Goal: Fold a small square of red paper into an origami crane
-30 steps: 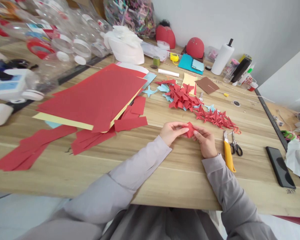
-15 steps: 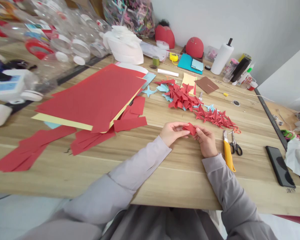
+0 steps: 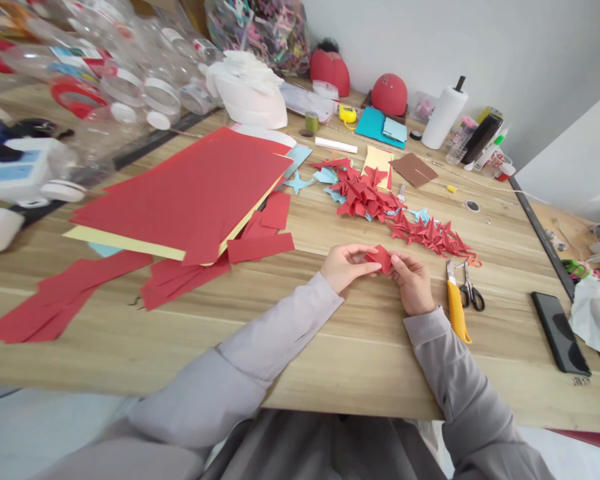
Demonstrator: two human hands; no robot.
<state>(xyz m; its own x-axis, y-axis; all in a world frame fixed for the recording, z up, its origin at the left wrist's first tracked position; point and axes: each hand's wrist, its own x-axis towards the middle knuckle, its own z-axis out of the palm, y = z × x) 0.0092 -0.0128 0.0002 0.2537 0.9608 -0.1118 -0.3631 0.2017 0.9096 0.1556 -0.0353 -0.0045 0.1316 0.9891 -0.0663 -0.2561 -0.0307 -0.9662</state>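
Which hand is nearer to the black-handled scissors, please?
Right. The right hand is left of the scissors; the left hand is farther left, across the small red paper.

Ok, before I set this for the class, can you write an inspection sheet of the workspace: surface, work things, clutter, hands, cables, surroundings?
Surface: wood-grain tabletop.
Work things: folded red paper between the hands; red paper stars heaped beyond, light-blue star beside the heap; large red sheet and red strips to the left; black-handled scissors and yellow-handled tool to the right.
Clutter: clear plastic containers far left; black phone at right.
Hands: left hand and right hand both pinch the folded paper.
Cables: thin pale cord at the back; cannot tell if electrical.
Surroundings: pale wall behind.
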